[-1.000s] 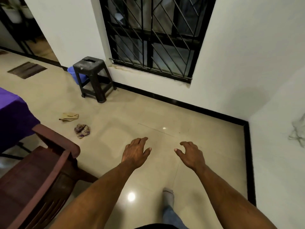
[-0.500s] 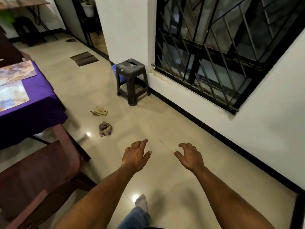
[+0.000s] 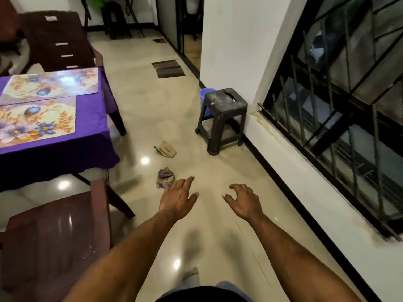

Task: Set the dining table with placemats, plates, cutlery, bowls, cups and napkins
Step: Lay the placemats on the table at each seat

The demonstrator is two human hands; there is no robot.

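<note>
Head view: blue bucket (image 3: 205, 97), contents hidden.

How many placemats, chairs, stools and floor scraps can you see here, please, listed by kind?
Placemats: 2, far placemat and near placemat
Chairs: 2, near chair and far chair
Stools: 1, stool
Floor scraps: 2, tan scrap and patterned scrap
Total: 7

Dim indoor light, glare spots on floor (image 3: 152, 118), blurred, bowed edges.
</note>
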